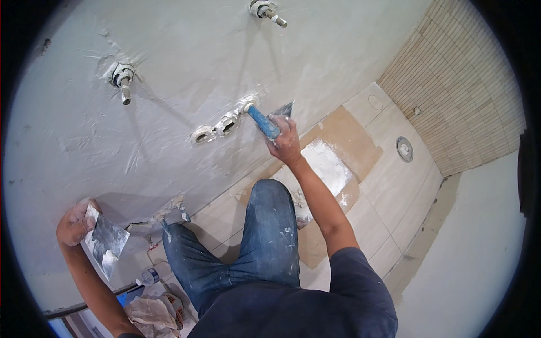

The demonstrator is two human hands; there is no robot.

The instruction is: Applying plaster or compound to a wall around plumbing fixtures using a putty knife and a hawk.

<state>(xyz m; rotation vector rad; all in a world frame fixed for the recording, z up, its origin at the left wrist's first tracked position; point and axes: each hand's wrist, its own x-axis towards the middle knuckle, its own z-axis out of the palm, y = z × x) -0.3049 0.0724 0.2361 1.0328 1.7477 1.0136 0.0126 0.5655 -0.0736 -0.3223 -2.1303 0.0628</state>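
At the left, my left hand (78, 223) is closed on a metal spreading blade (110, 241) smeared with white plaster, close to the wall. My right hand (286, 139) is closed around a putty knife, its triangular blade (284, 110) showing beyond the fingers near the wall. A blue cylinder (262, 121) projects from the wall beside that hand; whether the fingers touch it I cannot tell. Its base meets the rightmost of several round pipe openings in a row, rimmed with rough white plaster, including one open hole (201, 134).
Two metal pipe fittings (123, 79) (269, 13) jut from the wall above. White plaster (324, 163) lies on brown cardboard (344, 132) over the tiled floor. A round drain (404, 149) sits at right. A plastic bottle (149, 276) and crumpled bag (151, 315) lie lower left.
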